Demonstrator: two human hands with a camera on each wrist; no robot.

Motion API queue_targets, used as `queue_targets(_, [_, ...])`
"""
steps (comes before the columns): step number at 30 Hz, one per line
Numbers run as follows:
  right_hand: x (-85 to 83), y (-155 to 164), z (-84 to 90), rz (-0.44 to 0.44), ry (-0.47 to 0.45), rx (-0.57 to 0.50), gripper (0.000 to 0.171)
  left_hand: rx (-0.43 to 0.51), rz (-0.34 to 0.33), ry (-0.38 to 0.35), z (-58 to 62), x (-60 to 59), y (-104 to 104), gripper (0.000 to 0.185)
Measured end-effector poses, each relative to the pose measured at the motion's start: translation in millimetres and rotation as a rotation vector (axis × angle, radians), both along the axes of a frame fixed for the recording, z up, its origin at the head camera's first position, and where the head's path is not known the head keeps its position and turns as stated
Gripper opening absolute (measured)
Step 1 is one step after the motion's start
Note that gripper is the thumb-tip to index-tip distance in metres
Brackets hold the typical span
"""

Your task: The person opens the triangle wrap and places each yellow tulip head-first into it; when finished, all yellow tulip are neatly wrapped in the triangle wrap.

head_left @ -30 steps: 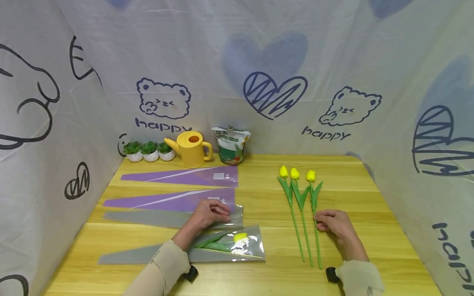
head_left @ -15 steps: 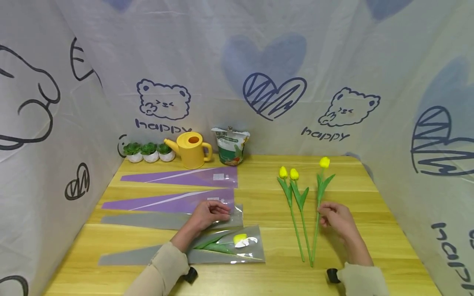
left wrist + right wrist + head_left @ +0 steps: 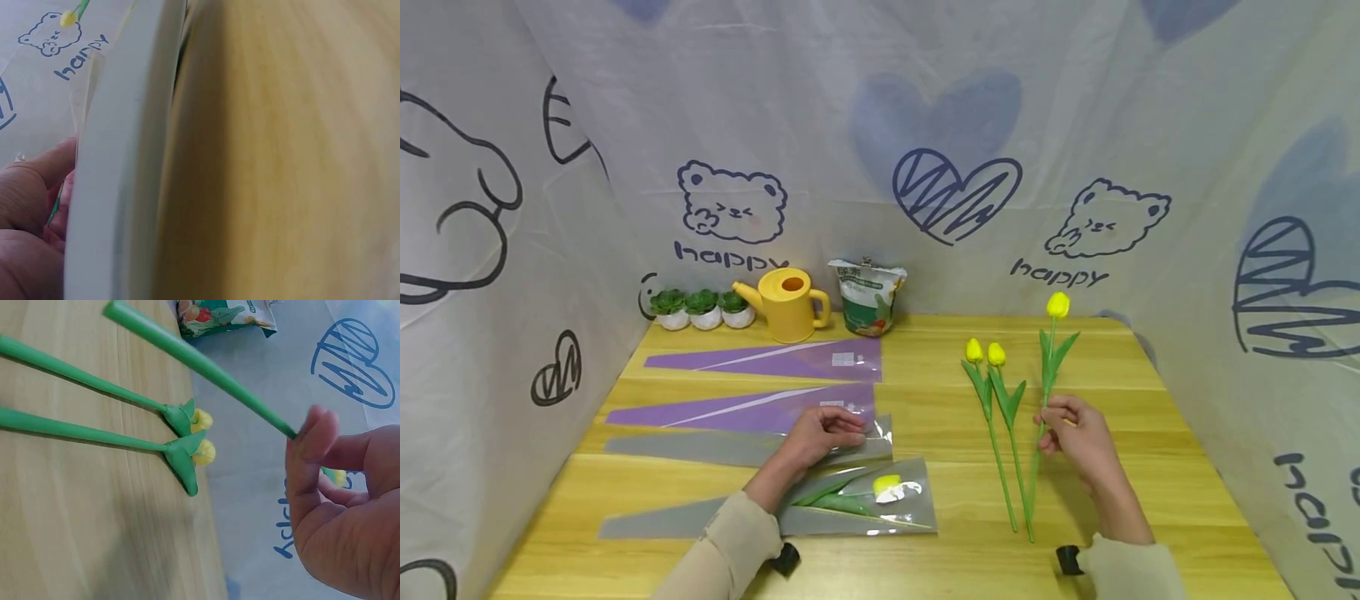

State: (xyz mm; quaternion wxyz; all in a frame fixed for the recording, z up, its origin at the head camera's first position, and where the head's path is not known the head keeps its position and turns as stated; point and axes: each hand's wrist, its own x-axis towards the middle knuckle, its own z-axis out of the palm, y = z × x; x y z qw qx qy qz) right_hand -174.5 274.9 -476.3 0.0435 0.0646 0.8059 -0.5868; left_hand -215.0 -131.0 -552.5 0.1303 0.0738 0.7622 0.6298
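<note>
My right hand (image 3: 1078, 435) pinches an artificial yellow tulip (image 3: 1057, 305) by its green stem, bloom pointing up and away. From the right wrist view, the lower stem (image 3: 200, 367) slants above the table. Two more tulips (image 3: 1017, 450) lie side by side just left of it. My left hand (image 3: 820, 437) pinches a grey flower sleeve (image 3: 700, 446) near its wide, clear end. In the left wrist view, my thumb (image 3: 59, 162) meets the plastic's edge, and the fingertips are partly hidden. Closer to me, another grey sleeve (image 3: 655, 523) holds a yellow tulip (image 3: 886, 487).
Two purple sleeves (image 3: 752, 358) lie farther back on the wooden table (image 3: 1150, 500). Along the back edge stand small potted succulents (image 3: 703, 308), a yellow watering can (image 3: 786, 308) and a clipped green-and-white bag (image 3: 868, 300). Printed cloth (image 3: 955, 275) encloses the table's back and sides.
My right hand has lifted the rightmost tulip off the table; its bloom has moved away from me and right, leaving the other two. The left hand has stayed nearly still.
</note>
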Motion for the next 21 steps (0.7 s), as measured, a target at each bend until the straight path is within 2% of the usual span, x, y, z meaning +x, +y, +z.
queue_targets(11, [-1.5, -5.0, 3.7, -0.124, 0.043, -0.004, 0.044, -0.009, -0.011, -0.006, -2.5, -0.4, -0.5, 0.028])
queue_targets(16, [-2.1, -5.0, 1.5, -0.141, 0.080, -0.028, 0.049, -0.008, -0.009, 0.005, -3.1, -0.8, -0.8, 0.027])
queue_targets(21, [-3.4, -8.8, -1.2, -0.230, 0.123, -0.086, 0.042, -0.011, -0.008, 0.006, -2.1, 0.1, -0.3, 0.027])
